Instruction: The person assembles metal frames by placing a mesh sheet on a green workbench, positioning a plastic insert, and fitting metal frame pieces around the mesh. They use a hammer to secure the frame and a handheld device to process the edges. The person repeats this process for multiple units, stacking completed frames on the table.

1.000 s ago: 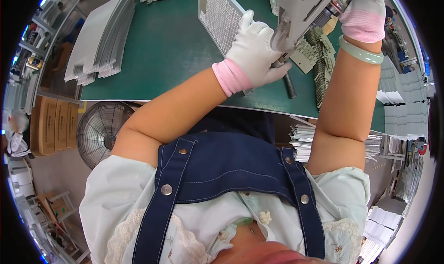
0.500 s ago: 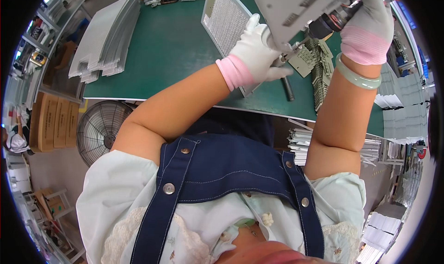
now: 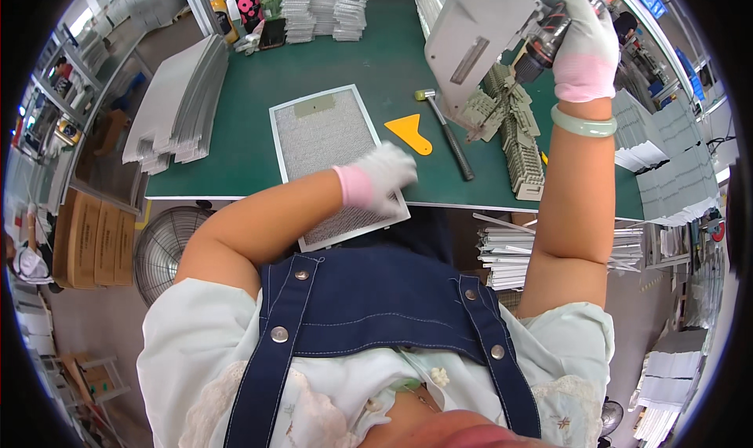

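Note:
My right hand [image 3: 588, 44], in a white glove with a pink cuff, is closed around a power drill [image 3: 547, 43] with a dark body and orange end. The drill points down toward a row of stacked grey-green plastic pieces [image 3: 514, 126]. Beside it stands a light grey slotted plate [image 3: 463, 40]. My gloved left hand [image 3: 386, 177] is smeared by motion over the right edge of a framed mesh panel [image 3: 318, 138]; its fingers cannot be made out. The panel lies flat, its near end jutting past the table edge.
A yellow scraper [image 3: 409, 134] and a hammer [image 3: 449, 138] lie on the green table [image 3: 251, 126], right of the panel. Grey sheets [image 3: 176, 95] are stacked at the left, mesh pieces [image 3: 323, 9] at the back. A fan [image 3: 169, 248] stands below the left edge.
My left hand has come away from beside the grey plate, toward me and leftward. The mesh panel was tilted up and now lies flat. My right hand still holds the drill.

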Tool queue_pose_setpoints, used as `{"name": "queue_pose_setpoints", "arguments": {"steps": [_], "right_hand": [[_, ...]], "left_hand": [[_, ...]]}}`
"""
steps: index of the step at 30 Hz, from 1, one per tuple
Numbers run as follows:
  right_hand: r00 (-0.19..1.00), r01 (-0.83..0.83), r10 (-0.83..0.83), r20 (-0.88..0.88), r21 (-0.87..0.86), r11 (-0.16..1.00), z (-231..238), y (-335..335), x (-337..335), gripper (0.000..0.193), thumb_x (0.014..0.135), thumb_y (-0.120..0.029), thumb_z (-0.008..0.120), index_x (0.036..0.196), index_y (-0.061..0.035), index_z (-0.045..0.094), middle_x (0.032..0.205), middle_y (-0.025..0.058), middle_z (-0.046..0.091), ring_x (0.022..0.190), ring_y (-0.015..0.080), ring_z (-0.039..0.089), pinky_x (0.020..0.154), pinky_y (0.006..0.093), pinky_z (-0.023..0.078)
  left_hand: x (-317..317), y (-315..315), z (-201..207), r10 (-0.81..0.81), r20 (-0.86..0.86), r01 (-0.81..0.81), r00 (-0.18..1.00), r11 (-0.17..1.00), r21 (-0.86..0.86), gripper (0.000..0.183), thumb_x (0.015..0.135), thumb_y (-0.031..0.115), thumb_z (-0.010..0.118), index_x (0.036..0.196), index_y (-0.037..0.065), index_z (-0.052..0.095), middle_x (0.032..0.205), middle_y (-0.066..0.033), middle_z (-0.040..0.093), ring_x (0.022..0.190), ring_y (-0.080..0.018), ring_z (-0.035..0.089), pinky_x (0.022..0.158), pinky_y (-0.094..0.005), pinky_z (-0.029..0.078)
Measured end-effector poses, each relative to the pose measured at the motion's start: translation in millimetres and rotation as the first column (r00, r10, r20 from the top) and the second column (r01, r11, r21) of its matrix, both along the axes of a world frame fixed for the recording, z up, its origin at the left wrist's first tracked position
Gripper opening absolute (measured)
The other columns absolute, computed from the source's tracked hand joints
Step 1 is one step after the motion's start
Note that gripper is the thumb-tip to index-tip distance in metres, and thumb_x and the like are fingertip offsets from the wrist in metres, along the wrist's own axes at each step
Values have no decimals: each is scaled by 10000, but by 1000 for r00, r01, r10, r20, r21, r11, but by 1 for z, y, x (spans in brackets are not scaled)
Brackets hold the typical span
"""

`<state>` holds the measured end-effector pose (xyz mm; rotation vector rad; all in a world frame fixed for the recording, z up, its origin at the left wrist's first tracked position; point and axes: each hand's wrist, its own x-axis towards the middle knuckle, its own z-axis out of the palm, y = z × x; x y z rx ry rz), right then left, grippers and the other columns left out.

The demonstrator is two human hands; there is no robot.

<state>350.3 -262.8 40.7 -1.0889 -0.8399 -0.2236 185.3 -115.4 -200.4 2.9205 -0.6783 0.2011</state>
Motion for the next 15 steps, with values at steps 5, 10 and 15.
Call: {"name": "queue_pose_setpoints", "arguments": {"steps": [5, 10, 15], "right_hand": [[999, 31, -32, -44, -26, 999, -1, -22, -19, 139, 887, -158, 667, 985, -83, 604, 820, -24, 589, 727, 79, 556, 672, 231, 448], [973, 227, -220, 65, -131, 965, -12, -44, -15, 297, 860, -256, 718, 1039, -38, 624, 863, 21, 663, 738, 81, 607, 690, 237, 490], [982, 188, -188, 14, -135, 973, -19, -44, 3, 334, 801, -192, 773, 1035, -14, 615, 810, 8, 658, 660, 84, 617, 646, 255, 513]], "left_hand": [[8, 157, -38, 919, 136, -929, 369, 361, 82, 447, 870, 337, 571, 1209, 46, 593, 1178, -197, 618, 1069, -344, 609, 946, -425, 474], [-4, 190, 0, 854, -267, -834, 446, 505, 222, 484, 888, 447, 590, 1096, 14, 649, 1099, -205, 661, 1049, -339, 626, 941, -426, 475], [-7, 170, 115, 721, -52, -716, 691, 672, -189, 394, 878, 359, 673, 1016, -9, 648, 976, -197, 673, 921, -323, 649, 849, -392, 496]]}}
